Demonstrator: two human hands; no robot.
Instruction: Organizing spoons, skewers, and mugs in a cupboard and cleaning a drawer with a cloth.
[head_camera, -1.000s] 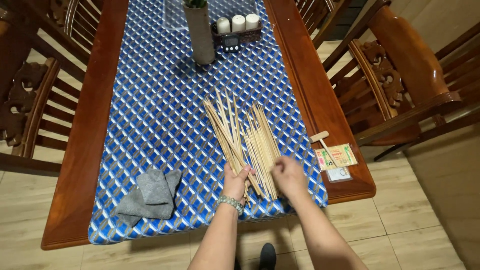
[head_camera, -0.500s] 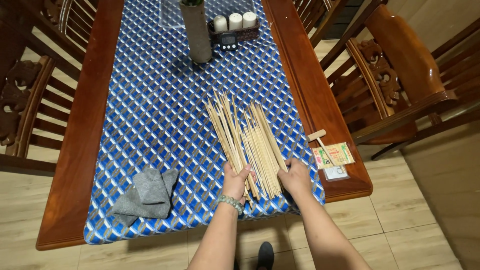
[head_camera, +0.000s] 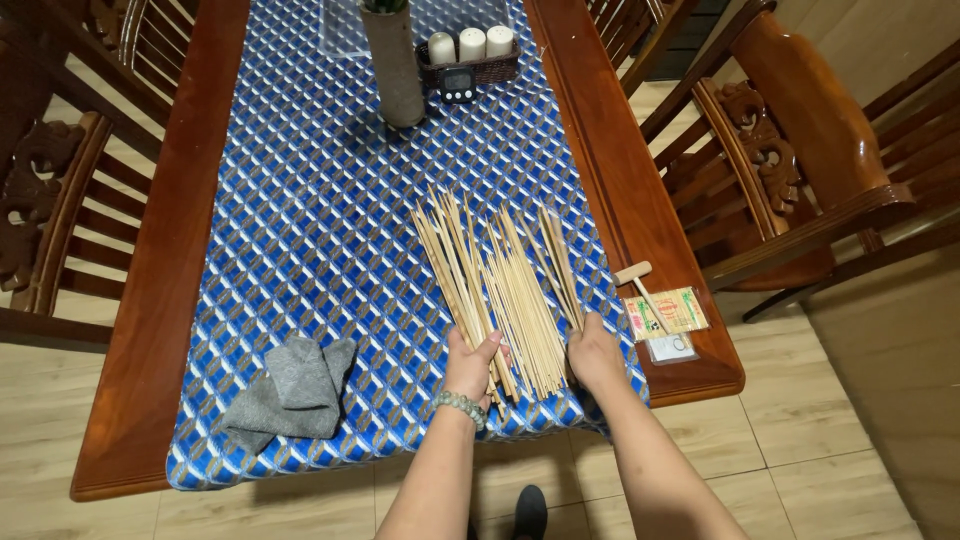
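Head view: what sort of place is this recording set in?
Most likely a home dining room: a long wooden table under a blue patterned cloth, carved wooden chairs around it, and a tiled floor. Both hands work at bamboo sticks.

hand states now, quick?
Left hand: closed on a bunch of bamboo sticks.
Right hand: closed on a few sticks, apart from the middle pile.

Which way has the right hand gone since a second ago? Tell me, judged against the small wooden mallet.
Yes. The right hand has moved rightward, closer to the small wooden mallet, drawing a few bamboo sticks away from the main bundle.
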